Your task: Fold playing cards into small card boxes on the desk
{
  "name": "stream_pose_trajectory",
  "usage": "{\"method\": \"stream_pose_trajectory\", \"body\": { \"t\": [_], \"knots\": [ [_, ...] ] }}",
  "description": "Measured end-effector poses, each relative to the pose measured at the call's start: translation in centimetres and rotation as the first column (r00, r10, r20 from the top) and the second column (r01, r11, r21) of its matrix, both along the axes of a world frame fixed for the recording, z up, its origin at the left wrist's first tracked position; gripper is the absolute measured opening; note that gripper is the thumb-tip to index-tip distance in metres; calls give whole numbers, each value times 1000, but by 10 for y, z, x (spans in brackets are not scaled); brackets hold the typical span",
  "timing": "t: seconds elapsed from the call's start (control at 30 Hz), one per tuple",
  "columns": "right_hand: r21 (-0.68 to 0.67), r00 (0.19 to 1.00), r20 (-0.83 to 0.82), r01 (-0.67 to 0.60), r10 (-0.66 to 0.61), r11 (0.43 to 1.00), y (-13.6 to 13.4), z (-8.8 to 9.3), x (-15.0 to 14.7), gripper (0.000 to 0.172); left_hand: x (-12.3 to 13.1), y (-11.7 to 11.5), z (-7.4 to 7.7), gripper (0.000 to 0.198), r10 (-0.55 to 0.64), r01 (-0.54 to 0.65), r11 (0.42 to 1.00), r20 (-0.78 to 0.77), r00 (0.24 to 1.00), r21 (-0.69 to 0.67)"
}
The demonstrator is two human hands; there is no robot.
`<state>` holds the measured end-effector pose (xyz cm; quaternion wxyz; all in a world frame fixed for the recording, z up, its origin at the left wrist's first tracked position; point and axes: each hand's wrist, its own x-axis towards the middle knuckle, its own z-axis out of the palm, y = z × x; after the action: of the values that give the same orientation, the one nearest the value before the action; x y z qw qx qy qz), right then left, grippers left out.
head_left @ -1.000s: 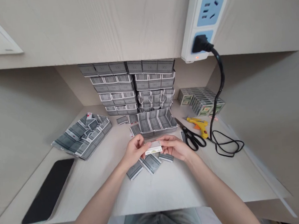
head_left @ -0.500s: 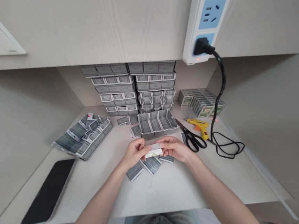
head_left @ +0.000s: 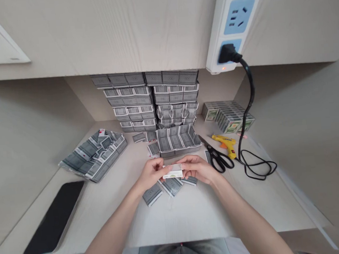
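Note:
Between my two hands is a small white box (head_left: 172,173) with a bit of green on its front side. My left hand (head_left: 153,172) grips its left end, thumb on top. The fingers of my right hand (head_left: 195,167) are closed on its right end. Just below lie grey patterned cards (head_left: 152,194), partly under my hands. Directly beyond my hands stands an open tray made of grey cards (head_left: 178,140), with a few loose card pieces (head_left: 153,148) at its left.
Card boxes (head_left: 133,96) are stacked at the back. A second card tray (head_left: 94,153) and a black phone (head_left: 54,218) are left. Scissors (head_left: 219,158), a yellow glue gun (head_left: 226,143), a black cable (head_left: 252,88) and wrapped packs (head_left: 229,114) are right. A power strip (head_left: 232,26) hangs above.
The white box has tilted slightly and shifted a little left between my hands. Both hands keep their grip and have barely moved.

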<state>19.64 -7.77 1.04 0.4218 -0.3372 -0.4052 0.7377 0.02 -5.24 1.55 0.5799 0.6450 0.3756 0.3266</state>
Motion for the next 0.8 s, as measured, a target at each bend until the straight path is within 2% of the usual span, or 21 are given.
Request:
{"method": "stream_pose_trajectory", "body": {
  "t": [0.23, 0.4, 0.8],
  "knots": [
    [20, 1000, 12, -26, 26, 999, 0, 1, -2, 24, -1, 2, 0, 49, 28, -4, 987, -141, 990, 163],
    [35, 999, 2, -35, 35, 999, -1, 2, -2, 22, -5, 5, 0, 46, -28, 55, 988, -178, 984, 146],
    [32, 1000, 13, -16, 16, 999, -1, 3, -1, 23, -5, 7, 0, 45, -92, 97, 994, -85, 992, 53]
  ]
}}
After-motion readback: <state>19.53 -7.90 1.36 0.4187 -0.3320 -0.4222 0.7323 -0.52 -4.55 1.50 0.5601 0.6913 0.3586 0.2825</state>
